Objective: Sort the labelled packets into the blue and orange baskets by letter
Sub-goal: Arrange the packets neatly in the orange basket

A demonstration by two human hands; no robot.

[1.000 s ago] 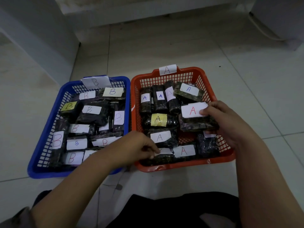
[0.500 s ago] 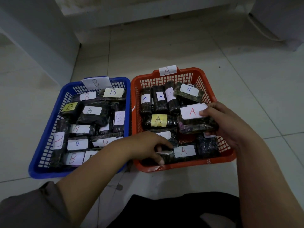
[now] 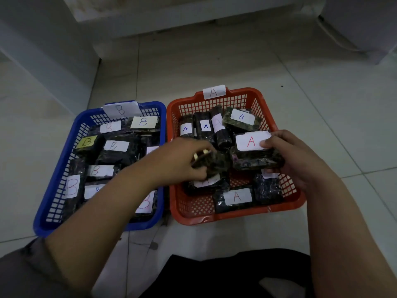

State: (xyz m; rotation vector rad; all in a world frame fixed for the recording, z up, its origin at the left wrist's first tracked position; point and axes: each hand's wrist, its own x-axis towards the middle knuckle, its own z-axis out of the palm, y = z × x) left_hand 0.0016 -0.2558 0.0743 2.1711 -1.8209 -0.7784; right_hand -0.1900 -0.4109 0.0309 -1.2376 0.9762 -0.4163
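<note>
The blue basket (image 3: 62,160), tagged B, sits on the left with several dark packets labelled B. Beside it on the right stands the orange basket (image 3: 277,125), tagged A, with several packets labelled A. My left hand (image 3: 182,160) is over the middle of the orange basket, closed on a dark packet (image 3: 217,163) held up on edge, its label hidden. My right hand (image 3: 294,155) grips the right end of a packet with a red A label (image 3: 251,145), raised above the others.
Both baskets rest on a pale tiled floor (image 3: 322,104). A white wall base (image 3: 43,67) runs at the left and a low white ledge (image 3: 193,20) across the back. My dark-clothed lap (image 3: 236,274) lies just below the baskets.
My left hand lifted a packet from the orange basket's front left corner and moved it up toward the middle. That corner now shows bare mesh. My right hand kept its hold on the A packet.
</note>
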